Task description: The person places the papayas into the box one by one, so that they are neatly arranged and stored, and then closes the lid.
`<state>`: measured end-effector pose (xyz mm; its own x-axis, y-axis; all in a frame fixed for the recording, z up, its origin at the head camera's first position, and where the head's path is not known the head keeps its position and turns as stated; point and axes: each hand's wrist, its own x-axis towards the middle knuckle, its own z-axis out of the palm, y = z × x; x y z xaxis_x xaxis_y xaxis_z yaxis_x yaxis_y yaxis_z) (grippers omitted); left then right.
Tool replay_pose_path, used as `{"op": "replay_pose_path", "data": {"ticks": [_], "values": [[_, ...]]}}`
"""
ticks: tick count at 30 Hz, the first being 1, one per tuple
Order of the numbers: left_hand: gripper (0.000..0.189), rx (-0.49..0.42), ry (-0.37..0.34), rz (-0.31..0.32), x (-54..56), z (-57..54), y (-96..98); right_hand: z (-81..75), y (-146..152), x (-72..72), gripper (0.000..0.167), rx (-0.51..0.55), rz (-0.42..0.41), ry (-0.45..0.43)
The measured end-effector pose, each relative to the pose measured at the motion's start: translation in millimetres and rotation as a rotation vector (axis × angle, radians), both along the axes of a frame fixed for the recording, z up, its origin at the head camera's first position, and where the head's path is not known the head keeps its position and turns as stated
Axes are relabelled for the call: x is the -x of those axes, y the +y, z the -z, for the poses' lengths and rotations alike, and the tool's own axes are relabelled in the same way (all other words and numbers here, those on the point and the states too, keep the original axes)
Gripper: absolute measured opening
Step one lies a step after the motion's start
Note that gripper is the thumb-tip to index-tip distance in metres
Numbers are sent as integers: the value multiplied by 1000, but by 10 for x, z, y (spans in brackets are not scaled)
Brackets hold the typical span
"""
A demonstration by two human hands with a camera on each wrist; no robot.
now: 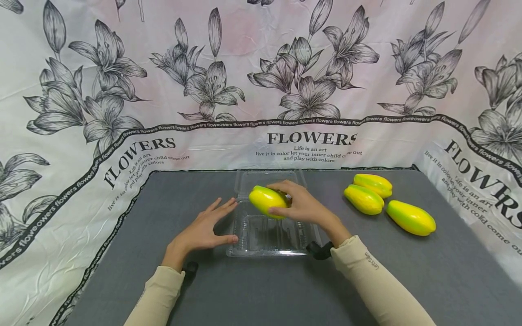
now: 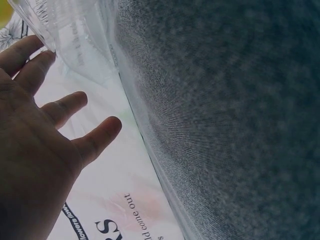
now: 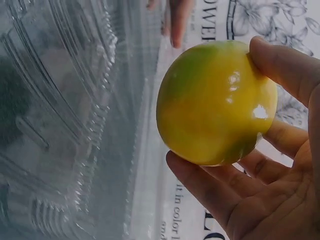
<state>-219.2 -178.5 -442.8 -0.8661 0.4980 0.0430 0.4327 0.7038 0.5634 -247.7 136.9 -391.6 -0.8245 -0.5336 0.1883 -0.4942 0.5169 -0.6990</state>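
Observation:
A glossy yellow-green papaya (image 1: 265, 201) is held up by my right hand (image 1: 299, 203), above a clear plastic clamshell box (image 1: 269, 251). The right wrist view shows the thumb on one side of the papaya (image 3: 215, 105) and the other fingers on the opposite side. The box lies unfolded, its lid (image 1: 246, 179) laid back toward the rear of the table. At the box's left side is my left hand (image 1: 204, 228), fingers spread and fairly straight. In the left wrist view, its fingertips (image 2: 45, 57) are at the clear plastic edge; whether they press on it I cannot tell.
Several more papayas lie to the right on the grey tabletop (image 1: 367, 276): one at the back (image 1: 373, 183), another just before it, and one nearer the right edge (image 1: 411, 218). A white flower-printed cloth (image 1: 228, 149) rises behind and along both sides.

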Motion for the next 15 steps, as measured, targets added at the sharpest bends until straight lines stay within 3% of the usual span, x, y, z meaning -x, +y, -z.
{"op": "replay_pose_path", "data": {"ticks": [7,15], "values": [[93,11,-6,-6,15,26,-7,54,-119,11,65,-43,-11,21],[93,-6,7,19,9,12,-18,113,-196,60,65,-52,-30,-18]]}}
